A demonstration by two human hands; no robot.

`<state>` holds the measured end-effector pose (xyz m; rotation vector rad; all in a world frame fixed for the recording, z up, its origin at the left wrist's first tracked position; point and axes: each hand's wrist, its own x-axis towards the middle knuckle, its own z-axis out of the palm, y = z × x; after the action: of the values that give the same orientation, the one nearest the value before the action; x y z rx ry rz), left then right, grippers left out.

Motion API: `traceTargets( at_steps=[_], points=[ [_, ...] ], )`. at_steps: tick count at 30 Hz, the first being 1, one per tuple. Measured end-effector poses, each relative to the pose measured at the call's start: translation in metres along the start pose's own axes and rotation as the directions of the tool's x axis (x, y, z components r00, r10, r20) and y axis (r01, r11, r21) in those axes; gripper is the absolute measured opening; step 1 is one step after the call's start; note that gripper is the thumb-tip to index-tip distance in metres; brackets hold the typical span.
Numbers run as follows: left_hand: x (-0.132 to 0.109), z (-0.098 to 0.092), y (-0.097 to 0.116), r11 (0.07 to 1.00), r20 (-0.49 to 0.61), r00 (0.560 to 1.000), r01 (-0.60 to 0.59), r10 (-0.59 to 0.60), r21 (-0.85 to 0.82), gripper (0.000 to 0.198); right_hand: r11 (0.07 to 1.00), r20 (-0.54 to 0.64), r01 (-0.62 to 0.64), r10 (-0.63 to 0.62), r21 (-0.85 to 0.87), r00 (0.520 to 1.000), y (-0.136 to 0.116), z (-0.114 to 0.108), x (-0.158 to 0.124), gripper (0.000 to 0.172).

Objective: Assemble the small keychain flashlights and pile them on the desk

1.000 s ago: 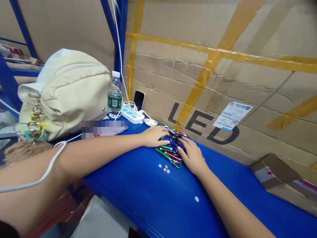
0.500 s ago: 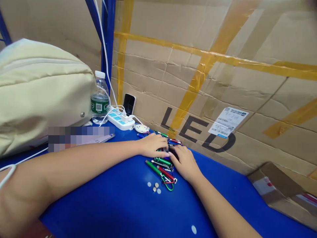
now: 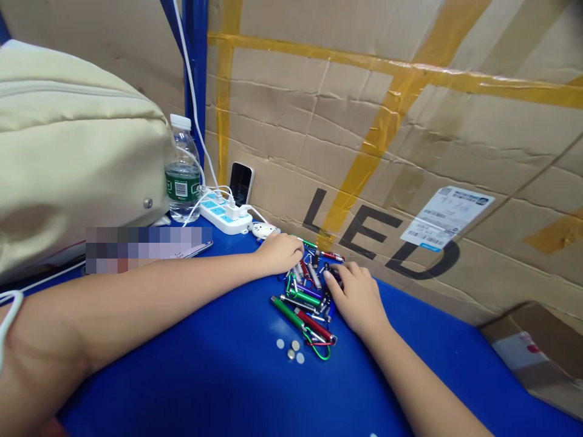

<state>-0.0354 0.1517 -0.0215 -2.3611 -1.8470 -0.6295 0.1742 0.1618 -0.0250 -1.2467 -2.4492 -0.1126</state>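
Observation:
Several small metal torches with clips lie in a pile on the blue table [image 3: 218,364], among them a green one [image 3: 288,312] and a red one [image 3: 315,325] at the near edge. My left hand [image 3: 280,254] rests at the pile's upper left, fingers curled down over its edge; what lies under the fingertips is hidden. On the pile's right side is my right hand [image 3: 359,297], its thumb and fingers apart around dark pieces. Several small round discs [image 3: 295,345] lie just below the pile.
A cream bag [image 3: 82,164] stands at the left, beside a water bottle [image 3: 183,176]. Behind the pile are a white power strip [image 3: 223,212] and a phone [image 3: 242,182]. A large cardboard box [image 3: 282,133] walls the back; a smaller box [image 3: 542,346] sits at the right.
My hands have moved apart, the right one to the right, uncovering the middle of the pile. The camera view has shifted slightly.

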Motion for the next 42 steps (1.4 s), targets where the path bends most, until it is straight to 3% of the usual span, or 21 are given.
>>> traceTargets(
  at_steps=[5, 11, 13, 18, 26, 29, 35, 42],
  points=[
    [-0.003, -0.004, 0.004, 1.000, 0.018, 1.000, -0.009, 0.009, 0.007, 0.030, 0.995, 0.000, -0.096, 0.096, -0.015, 0.995, 0.003, 0.004, 0.000, 0.047],
    [-0.003, -0.002, 0.005, 0.989, 0.070, 0.988, -0.132, 0.137, -0.061, 0.034, 0.986, 0.050, 0.131, -0.137, 0.103, 0.989, 0.005, 0.004, 0.002, 0.043],
    [-0.003, -0.002, 0.006, 0.988, 0.070, 0.987, -0.136, 0.141, -0.080, 0.032, 0.984, 0.072, 0.134, -0.143, 0.116, 0.987, 0.005, 0.004, 0.002, 0.041],
    [-0.001, -0.003, 0.005, 0.993, 0.068, 0.993, -0.095, 0.100, -0.071, 0.027, 0.971, -0.022, 0.044, -0.040, 0.233, 0.999, 0.012, 0.010, 0.004, 0.038],
    [0.000, -0.002, 0.004, 0.996, 0.069, 0.995, -0.070, 0.074, -0.063, 0.026, 0.860, -0.175, -0.016, 0.122, 0.510, 0.977, 0.025, 0.016, 0.008, 0.048],
    [-0.002, -0.004, 0.005, 0.993, 0.065, 0.993, -0.092, 0.097, -0.068, 0.027, 0.851, -0.187, -0.030, 0.150, 0.525, 0.971, 0.027, 0.018, 0.009, 0.052],
    [-0.006, -0.005, 0.008, 0.926, 0.099, 0.924, -0.357, 0.369, -0.119, 0.033, 0.831, -0.199, -0.008, 0.142, 0.556, 0.970, 0.030, 0.022, 0.009, 0.051],
    [-0.002, 0.000, 0.006, 0.952, 0.050, 0.955, -0.285, 0.291, -0.110, 0.027, 0.702, -0.167, -0.115, 0.319, 0.703, 0.933, 0.031, 0.016, 0.008, 0.050]
  ],
)
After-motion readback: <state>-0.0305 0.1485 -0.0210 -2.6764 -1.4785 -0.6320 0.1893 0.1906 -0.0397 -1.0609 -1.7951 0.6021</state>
